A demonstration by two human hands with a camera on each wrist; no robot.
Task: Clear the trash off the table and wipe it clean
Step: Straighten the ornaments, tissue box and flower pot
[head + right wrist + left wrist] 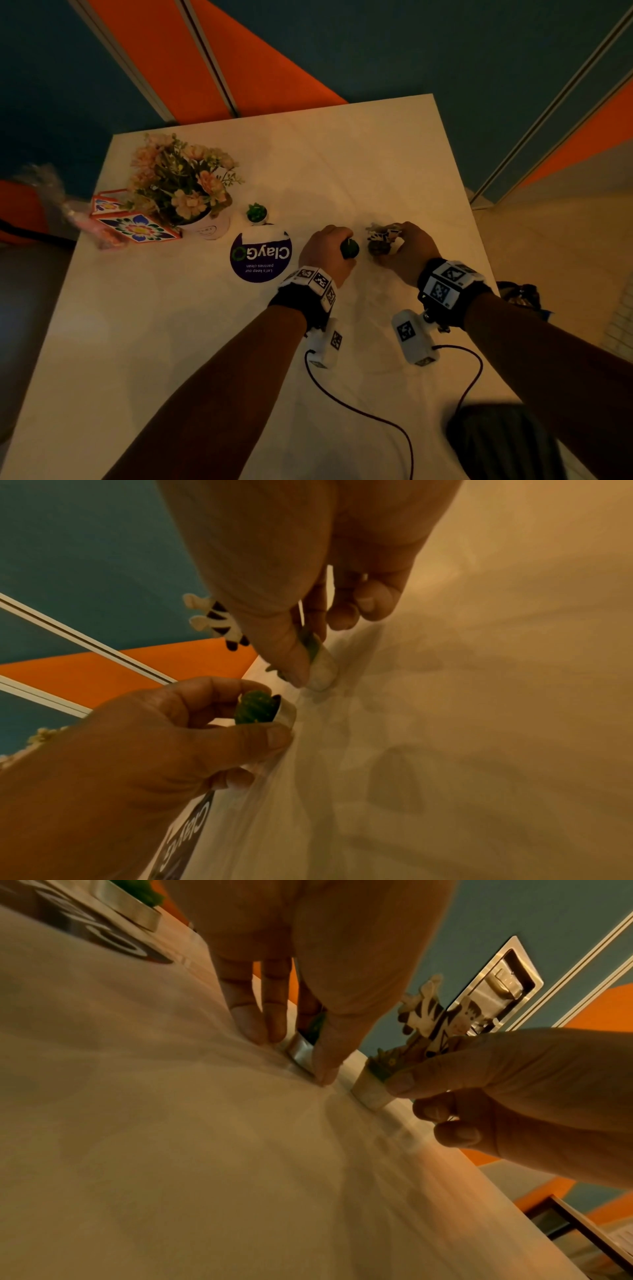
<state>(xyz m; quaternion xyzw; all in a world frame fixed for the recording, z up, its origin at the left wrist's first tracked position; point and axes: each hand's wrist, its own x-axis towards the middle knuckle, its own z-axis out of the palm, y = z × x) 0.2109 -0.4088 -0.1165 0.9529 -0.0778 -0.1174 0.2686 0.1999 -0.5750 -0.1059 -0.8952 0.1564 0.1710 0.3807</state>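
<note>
On the white table (308, 164), my left hand (344, 248) pinches a tiny white pot with a green cactus (350, 247) between thumb and fingers. The right wrist view shows that cactus pot (262, 710) at the tabletop, held by the left hand (270, 723). Just to its right, my right hand (388, 245) pinches a second small pot carrying a cow figurine (382, 238). In the left wrist view this cow pot (371, 1093) stands on the table under the right thumb, close beside the cactus pot (299, 1047). No trash or cloth shows.
A pink flower arrangement in a white pot (185, 192), a small green plant pot (257, 214), a round purple ClayGo sign (261, 255) and a floral box (133, 222) sit at the table's left. Wrist cables trail over the near side. A dark object (503, 442) lies near right.
</note>
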